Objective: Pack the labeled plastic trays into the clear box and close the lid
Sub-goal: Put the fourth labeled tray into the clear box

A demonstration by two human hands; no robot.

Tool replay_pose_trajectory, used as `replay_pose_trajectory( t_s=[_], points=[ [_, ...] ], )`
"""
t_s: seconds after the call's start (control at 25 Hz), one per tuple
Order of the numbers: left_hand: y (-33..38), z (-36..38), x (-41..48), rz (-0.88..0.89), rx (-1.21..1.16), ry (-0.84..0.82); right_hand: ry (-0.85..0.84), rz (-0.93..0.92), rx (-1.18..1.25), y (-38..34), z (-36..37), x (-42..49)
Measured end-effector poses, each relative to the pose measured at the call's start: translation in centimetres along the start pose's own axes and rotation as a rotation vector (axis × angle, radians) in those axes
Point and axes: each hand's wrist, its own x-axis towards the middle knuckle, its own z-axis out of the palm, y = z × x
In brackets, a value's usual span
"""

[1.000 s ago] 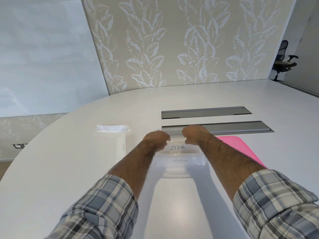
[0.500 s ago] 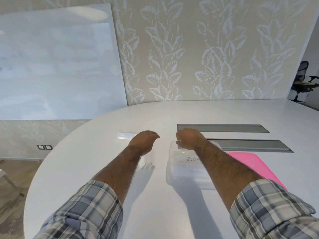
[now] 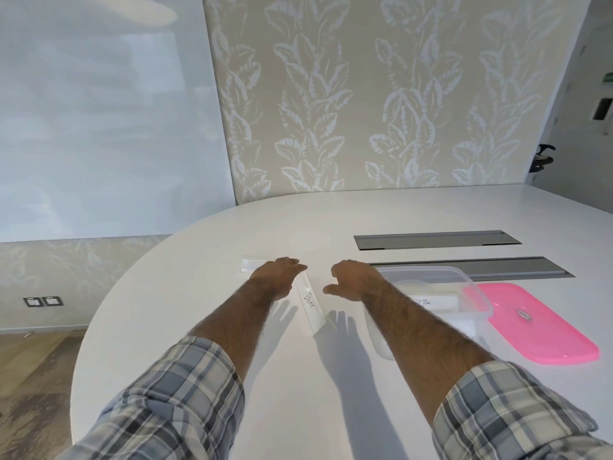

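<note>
A clear plastic tray (image 3: 310,308) with a handwritten label lies on the white table (image 3: 185,327) between my hands. My left hand (image 3: 278,277) hovers at the tray's far left end with its fingers stretched out. To the right of the tray's far end my right hand (image 3: 354,281) floats with relaxed fingers and the thumb spread. Neither hand holds anything. A second clear tray (image 3: 249,262) lies just beyond my left hand, partly hidden by it. The clear box (image 3: 466,279) stands to the right with labeled trays inside. Its pink lid (image 3: 539,325) lies flat beside it.
Two grey cable slots (image 3: 438,240) are set into the table behind the box. The table's curved edge runs along the left, with floor below. A patterned wall and a whiteboard stand behind the table.
My right hand has left the box and moved left toward the labeled tray. My left hand has stayed near the tray. The view has turned left.
</note>
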Motion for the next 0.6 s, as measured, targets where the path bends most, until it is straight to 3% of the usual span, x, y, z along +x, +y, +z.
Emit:
replay_pose_trajectory(
  t_s=[0.28, 0.6],
  points=[
    [-1.6, 3.0, 1.8, 0.107, -0.026, -0.055, -0.182, 0.203, 0.067, -4.2, 4.5, 1.6],
    [-3.2, 4.8, 3.4, 0.176, -0.033, -0.1, -0.272, 0.24, 0.039, -5.0, 5.2, 3.2]
  ],
)
